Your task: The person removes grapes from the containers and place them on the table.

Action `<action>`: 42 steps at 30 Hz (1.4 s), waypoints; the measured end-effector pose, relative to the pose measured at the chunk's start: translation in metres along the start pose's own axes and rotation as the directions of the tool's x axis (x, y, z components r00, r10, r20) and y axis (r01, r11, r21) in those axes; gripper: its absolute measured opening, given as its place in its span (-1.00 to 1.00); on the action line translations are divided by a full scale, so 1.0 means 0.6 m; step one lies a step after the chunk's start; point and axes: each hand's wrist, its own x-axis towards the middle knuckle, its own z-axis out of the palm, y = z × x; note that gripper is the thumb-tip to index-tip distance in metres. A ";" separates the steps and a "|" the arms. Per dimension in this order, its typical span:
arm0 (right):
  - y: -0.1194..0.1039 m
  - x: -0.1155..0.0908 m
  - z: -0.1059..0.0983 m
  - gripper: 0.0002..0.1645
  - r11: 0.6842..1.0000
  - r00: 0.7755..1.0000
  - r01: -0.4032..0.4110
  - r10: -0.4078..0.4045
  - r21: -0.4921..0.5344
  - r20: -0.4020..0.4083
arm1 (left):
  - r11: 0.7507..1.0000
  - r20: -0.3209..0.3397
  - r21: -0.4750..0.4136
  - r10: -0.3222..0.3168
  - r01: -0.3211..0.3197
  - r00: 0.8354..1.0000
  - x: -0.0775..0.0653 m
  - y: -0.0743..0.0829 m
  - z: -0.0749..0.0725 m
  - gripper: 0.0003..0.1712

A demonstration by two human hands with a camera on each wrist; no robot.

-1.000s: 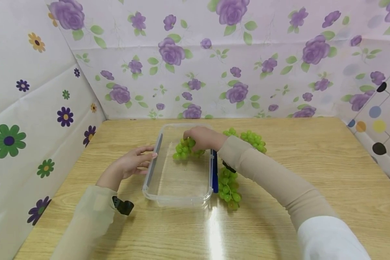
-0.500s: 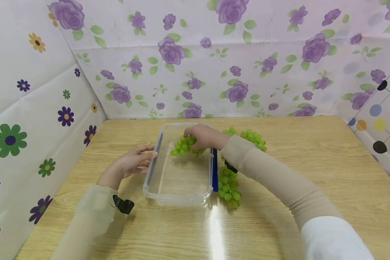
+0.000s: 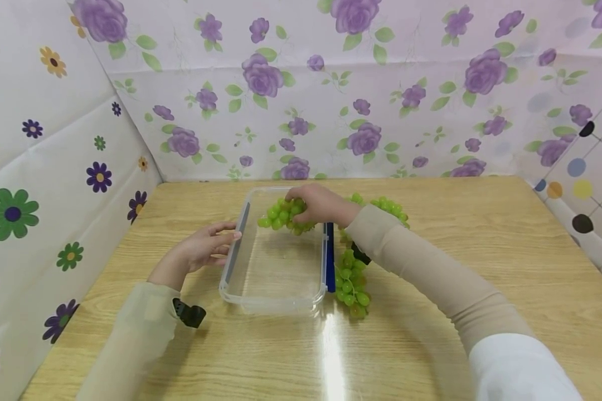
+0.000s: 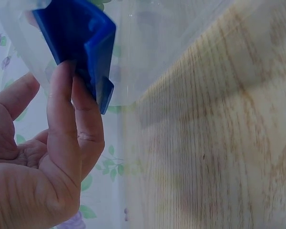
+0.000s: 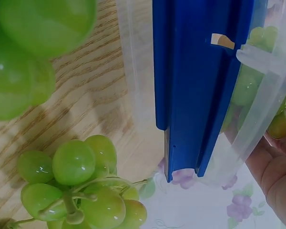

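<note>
In the head view, my right hand (image 3: 323, 205) reaches over the right rim of a clear plastic box (image 3: 273, 303) and grips a bunch of green grapes (image 3: 279, 214). The bunch is at the far part of the box, its underside partly hidden. My left hand (image 3: 200, 245) touches the box's left side with extended, slightly bent fingers. The left wrist view has those fingertips against a blue flap latch (image 4: 81, 43). Another blue latch (image 5: 200, 81) hangs down on the box's right side. In the right wrist view, the held grapes show partly through the clear wall.
Right of the box, a bunch of grapes (image 3: 352, 289) lies close to the blue latch. More grapes (image 3: 388, 206) lie farther back, partly behind the right forearm. The wooden table (image 3: 471, 234) meets flower-patterned sheets (image 3: 301, 100) at the back and sides.
My right hand has moved slightly toward the far end of the box with the bunch of grapes. The left hand and the box stay in place.
</note>
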 end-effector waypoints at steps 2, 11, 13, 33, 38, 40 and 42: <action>0.000 -0.002 -0.001 -0.44 1.000 1.000 0.002 -0.002 0.008 -0.005 | 1.000 -0.002 0.002 0.000 0.000 1.000 0.000 0.001 0.000 -0.20; -0.002 -0.006 -0.004 -0.41 0.999 0.999 -0.019 0.020 0.051 -0.025 | 1.000 -0.002 0.001 -0.008 0.008 1.000 -0.001 0.001 0.001 -0.21; -0.003 -0.008 -0.005 -0.40 0.998 0.999 -0.019 0.021 0.063 -0.027 | 1.000 0.000 0.002 -0.006 0.006 1.000 -0.001 0.001 0.001 -0.21; 0.001 -0.025 0.003 -0.41 0.972 0.992 0.040 -0.012 0.232 -0.123 | 1.000 0.004 -0.004 -0.010 0.010 1.000 0.002 0.001 -0.001 -0.21; 0.004 -0.031 0.006 -0.40 0.968 0.990 0.043 -0.007 0.247 -0.143 | 1.000 0.005 -0.005 -0.006 0.006 1.000 0.001 0.002 0.000 -0.21; 0.005 -0.034 0.007 -0.39 0.964 0.989 0.045 -0.006 0.263 -0.147 | 1.000 0.005 -0.006 -0.006 0.006 1.000 0.001 0.002 0.000 -0.21; 0.004 -0.038 0.008 -0.39 0.960 0.987 0.055 -0.010 0.276 -0.162 | 1.000 0.005 -0.007 -0.006 0.006 1.000 0.000 0.001 0.000 -0.20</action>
